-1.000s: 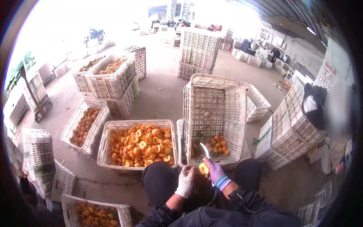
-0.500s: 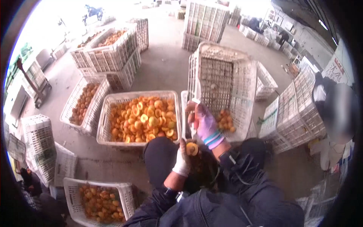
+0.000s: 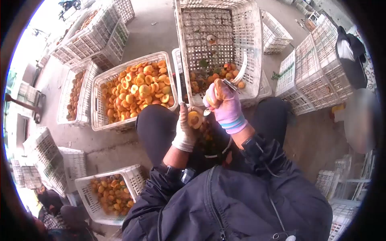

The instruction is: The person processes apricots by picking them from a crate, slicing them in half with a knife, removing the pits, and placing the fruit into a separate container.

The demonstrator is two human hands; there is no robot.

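My left hand [image 3: 184,130], in a white glove, is closed around a cut apricot [image 3: 195,119], its orange cut face turned up. Just above and right of it is my right hand [image 3: 225,105], in a pink-purple glove. Its fingers are wrapped around a small metal tool [image 3: 230,84]; a shiny rounded tip shows below the fist, close to the apricot but apart from it. Beneath both hands, between my knees, lies a dark heap of bits, partly hidden. A white crate [image 3: 134,58] full of halved apricots [image 3: 132,94] stands to the left.
Ahead, a tilted crate [image 3: 259,56] holds several whole apricots [image 3: 229,73] and a white curved strip [image 3: 242,68]. Another crate of apricots [image 3: 114,193] sits at lower left. Stacked crates [image 3: 309,68] stand at right, beside a person [image 3: 360,120]. More stacks [image 3: 100,36] are at the far left.
The view has tilted down, so the crates appear higher. My right hand has turned and come lower beside the apricot, tool tip now toward it. The left hand still holds the apricot.
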